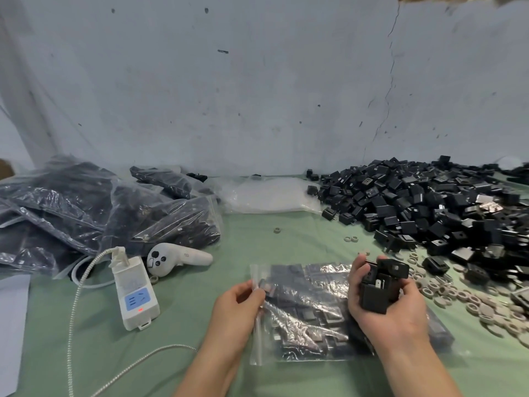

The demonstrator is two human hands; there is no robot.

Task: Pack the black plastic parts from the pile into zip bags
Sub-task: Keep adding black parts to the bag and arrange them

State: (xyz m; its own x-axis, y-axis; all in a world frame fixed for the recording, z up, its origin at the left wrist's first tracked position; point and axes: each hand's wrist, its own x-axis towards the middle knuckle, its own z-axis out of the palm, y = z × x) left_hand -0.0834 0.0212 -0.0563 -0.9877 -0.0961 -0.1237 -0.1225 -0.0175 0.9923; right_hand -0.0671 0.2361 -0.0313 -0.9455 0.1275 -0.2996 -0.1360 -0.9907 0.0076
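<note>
1. The zip bag (309,310) lies flat on the green counter (200,325) right in front, partly full of black parts.
2. The left hand (240,299) pinches the bag's open edge on its left side.
3. The right hand (380,299) is curled round a handful of black plastic parts (375,293), over the bag's right end. They're boxy little shells, and one shows a metal prong.
4. The pile (429,207) sits back right, and the filled bags (114,213) are heaped far left.

Dim even light, soft focus, bag glare, wide-angle edge distortion
</note>
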